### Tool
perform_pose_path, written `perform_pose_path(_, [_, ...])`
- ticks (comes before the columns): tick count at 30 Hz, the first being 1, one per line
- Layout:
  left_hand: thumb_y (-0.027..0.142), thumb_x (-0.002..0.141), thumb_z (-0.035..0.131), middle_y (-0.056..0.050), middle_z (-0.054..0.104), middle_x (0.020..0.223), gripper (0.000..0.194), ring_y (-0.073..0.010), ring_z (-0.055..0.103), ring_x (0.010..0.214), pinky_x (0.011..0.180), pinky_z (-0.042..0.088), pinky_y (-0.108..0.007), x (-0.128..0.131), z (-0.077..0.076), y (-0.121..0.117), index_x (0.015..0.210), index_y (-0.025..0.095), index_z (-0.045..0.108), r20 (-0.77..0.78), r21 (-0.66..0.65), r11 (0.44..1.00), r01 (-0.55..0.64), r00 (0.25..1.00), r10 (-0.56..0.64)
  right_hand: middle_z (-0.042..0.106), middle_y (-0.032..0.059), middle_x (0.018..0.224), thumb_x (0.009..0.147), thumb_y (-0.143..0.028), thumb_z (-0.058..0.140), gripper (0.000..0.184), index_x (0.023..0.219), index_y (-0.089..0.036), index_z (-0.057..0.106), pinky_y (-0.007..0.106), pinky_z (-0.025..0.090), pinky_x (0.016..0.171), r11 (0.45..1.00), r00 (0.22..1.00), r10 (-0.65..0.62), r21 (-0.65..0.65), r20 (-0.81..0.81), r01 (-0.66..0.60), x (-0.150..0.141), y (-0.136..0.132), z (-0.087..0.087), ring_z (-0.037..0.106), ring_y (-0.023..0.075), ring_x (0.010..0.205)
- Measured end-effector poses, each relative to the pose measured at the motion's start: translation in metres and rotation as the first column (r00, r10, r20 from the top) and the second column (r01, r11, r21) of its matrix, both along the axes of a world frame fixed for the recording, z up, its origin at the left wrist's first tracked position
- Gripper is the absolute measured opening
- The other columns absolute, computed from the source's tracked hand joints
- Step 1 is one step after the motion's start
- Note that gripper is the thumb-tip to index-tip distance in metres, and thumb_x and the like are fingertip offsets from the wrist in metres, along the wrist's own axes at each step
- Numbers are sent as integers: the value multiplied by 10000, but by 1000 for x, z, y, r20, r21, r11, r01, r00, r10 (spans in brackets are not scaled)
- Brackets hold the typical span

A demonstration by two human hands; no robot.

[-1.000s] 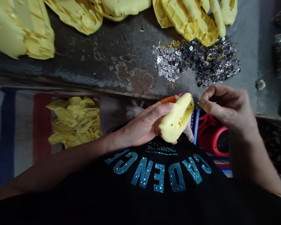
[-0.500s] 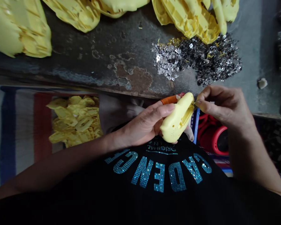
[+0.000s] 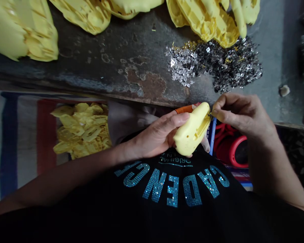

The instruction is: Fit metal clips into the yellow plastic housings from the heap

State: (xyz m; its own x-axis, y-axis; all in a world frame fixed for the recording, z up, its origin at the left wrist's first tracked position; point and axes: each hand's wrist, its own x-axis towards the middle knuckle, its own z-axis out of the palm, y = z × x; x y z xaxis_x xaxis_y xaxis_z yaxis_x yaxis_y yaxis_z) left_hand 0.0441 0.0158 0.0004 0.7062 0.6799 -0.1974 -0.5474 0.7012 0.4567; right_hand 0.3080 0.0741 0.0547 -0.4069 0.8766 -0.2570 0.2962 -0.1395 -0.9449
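My left hand (image 3: pixel 164 130) is closed round a yellow plastic shell (image 3: pixel 190 133), held tilted just below the bench edge. A long slot with ribs inside opens along the shell's right side, and small holes dot its lower end. At the shell's upper right end, my right hand (image 3: pixel 239 109) pinches a tiny dark metal piece (image 3: pixel 210 115) between thumb and forefinger. The piece is at the slot's edge; whether it sits inside cannot be made out. Above the right hand lies a pile of small shiny metal clips (image 3: pixel 223 65) on the bench.
The worn dark bench (image 3: pixel 91 64) spans the top. More yellow shells (image 3: pixel 202 20) lie along its back, with others (image 3: pixel 22 30) at the left. Below the bench, a heap of yellow parts (image 3: pixel 82 131) rests on a striped sheet (image 3: pixel 27 135). A red round object (image 3: pixel 239 152) is at lower right.
The view has shifted very slightly. The shell's upper end has dipped a little, while my right fingers stay pinched at the same end of it.
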Motion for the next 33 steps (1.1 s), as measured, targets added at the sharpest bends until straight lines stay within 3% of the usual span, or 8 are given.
perform_pose_path(5, [567, 1050, 823, -145, 868, 1371, 673, -359, 884, 1130, 714, 742, -364, -4, -2, 1, 1628, 266, 658, -9, -46, 996, 73, 997, -73, 694, -30, 756, 805, -456, 1099, 345, 835, -217, 851, 276, 372, 634, 997, 994, -57, -51, -94, 53, -2, -1, -1, 522, 103, 682])
perform_pose_path(9, [573, 1068, 785, -153, 856, 1419, 623, -385, 877, 1193, 713, 760, -382, -8, -6, 2, 1595, 268, 658, 28, -75, 991, 107, 994, -105, 634, -46, 709, 859, -460, 1074, 339, 833, -215, 840, 286, 328, 606, 996, 987, -71, -62, -141, 63, -2, -3, -2, 441, 89, 634])
perform_pose_path(14, [556, 1056, 834, -104, 854, 1441, 541, -364, 886, 1166, 709, 776, -391, -6, -5, 0, 1521, 305, 722, 25, -77, 994, 75, 997, -73, 673, -36, 741, 815, -404, 1103, 326, 854, -206, 846, 289, 371, 628, 994, 981, -79, -84, -178, 64, -1, -6, -3, 470, 98, 660])
perform_pose_path(21, [603, 1046, 862, -136, 871, 1394, 705, -366, 876, 1217, 773, 745, -360, -1, 0, -3, 1640, 282, 658, -118, -79, 996, 38, 992, -47, 714, -19, 770, 837, -399, 1092, 315, 875, -207, 845, 286, 398, 639, 996, 987, -57, -78, -151, 46, 7, -8, -6, 526, 117, 691])
perform_pose_path(26, [623, 993, 934, -135, 881, 1353, 673, -329, 885, 1178, 891, 729, -356, 8, 3, -4, 1521, 247, 751, -172, -35, 999, -14, 985, 8, 716, -20, 774, 829, -493, 1098, 391, 871, -210, 832, 284, 421, 643, 998, 994, -33, -48, -108, 28, 10, -7, -8, 562, 120, 691])
perform_pose_path(29, [636, 963, 962, -123, 884, 1338, 672, -277, 889, 1044, 865, 726, -351, 12, 2, -5, 1479, 251, 768, -176, -54, 998, -23, 984, 13, 699, -26, 767, 850, -578, 1072, 443, 857, -219, 813, 286, 431, 628, 1000, 997, 3, -26, -81, -5, 10, -7, -11, 547, 116, 666])
perform_pose_path(33, [610, 977, 951, -138, 874, 1369, 677, -261, 879, 1047, 784, 692, -297, 11, -1, -6, 1507, 239, 749, -186, -75, 997, -32, 982, 18, 709, -25, 773, 851, -612, 1064, 461, 867, -226, 811, 290, 446, 624, 1000, 997, 14, -24, -76, -16, 8, -8, -13, 559, 121, 668])
